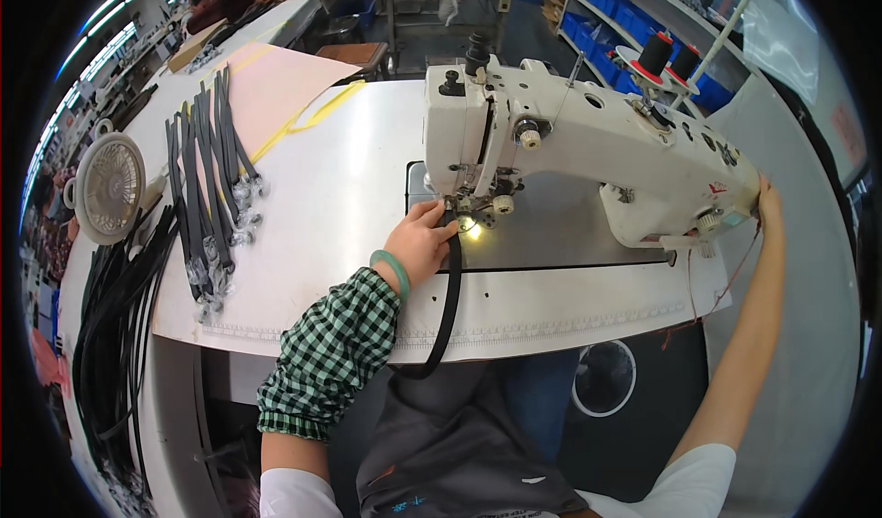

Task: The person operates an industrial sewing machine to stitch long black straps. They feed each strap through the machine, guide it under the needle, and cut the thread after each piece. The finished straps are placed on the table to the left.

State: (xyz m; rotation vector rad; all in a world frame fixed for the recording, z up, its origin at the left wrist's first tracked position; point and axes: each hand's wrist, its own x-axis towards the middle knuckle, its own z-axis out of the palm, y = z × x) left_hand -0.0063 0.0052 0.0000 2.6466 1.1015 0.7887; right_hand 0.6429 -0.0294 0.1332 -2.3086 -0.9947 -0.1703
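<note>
Dark apron cloth [441,435] lies nearest, over the person's front, and just beyond it a black strap [454,288] droops over the front edge of the white surface [340,206]. From there the strap runs up to the needle area of a white sewing machine [560,105], beside a small bright lamp [474,230]. It looks light, narrow and pliant, bending easily into a curve while keeping its flat width; it may slide readily, and hardly seems fragile. The flat edges close to the needle look the best place to take hold, leaving the drooping length loose.

The left hand [419,245] has its fingers [445,232] drawn close together, with little gap at the thumb, pinching the strap's upper part just beside the needle area. The right hand [769,204] reaches to the machine's far right end; its fingers are mostly hidden, so whether they grip or merely rest there cannot be told.
</note>
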